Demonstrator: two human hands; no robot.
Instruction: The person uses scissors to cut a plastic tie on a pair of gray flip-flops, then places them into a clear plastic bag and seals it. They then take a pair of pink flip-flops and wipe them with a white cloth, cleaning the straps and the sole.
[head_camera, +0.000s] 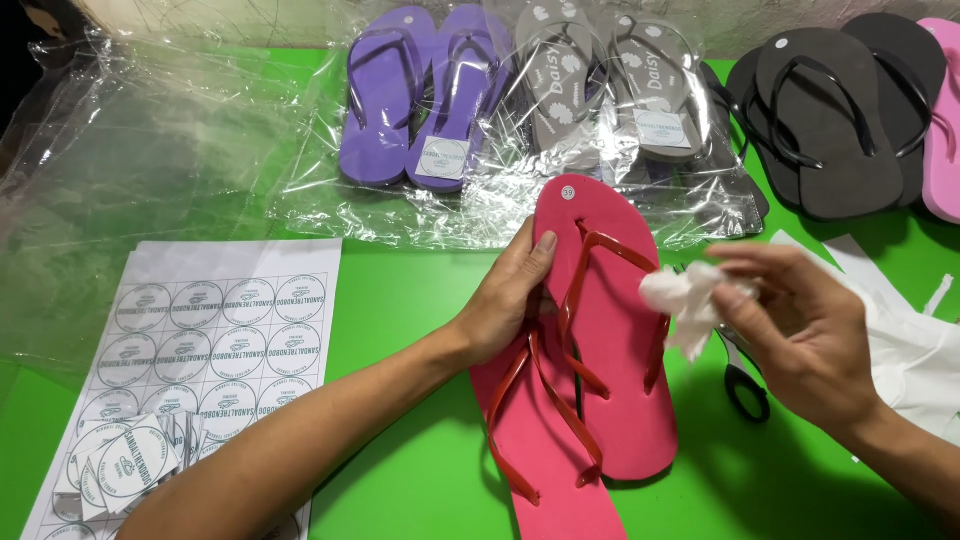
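Note:
A pair of pink flip-flops with red straps (610, 330) lies on the green table (400, 300), one partly stacked on the other. My left hand (510, 295) grips the left edge of the upper one, thumb on its sole. Just right of that flip-flop, my right hand (790, 320) pinches a crumpled white tissue (685, 300) next to its strap.
A sheet of round stickers (215, 335) with loose cut stickers (130, 470) lies at left. Bagged purple flip-flops (425, 90) and grey flip-flops (610, 85) sit at the back, black flip-flops (830, 120) and a pink one (945, 120) at right. Black-handled scissors (745, 385) and clear plastic bags (130, 190) lie nearby.

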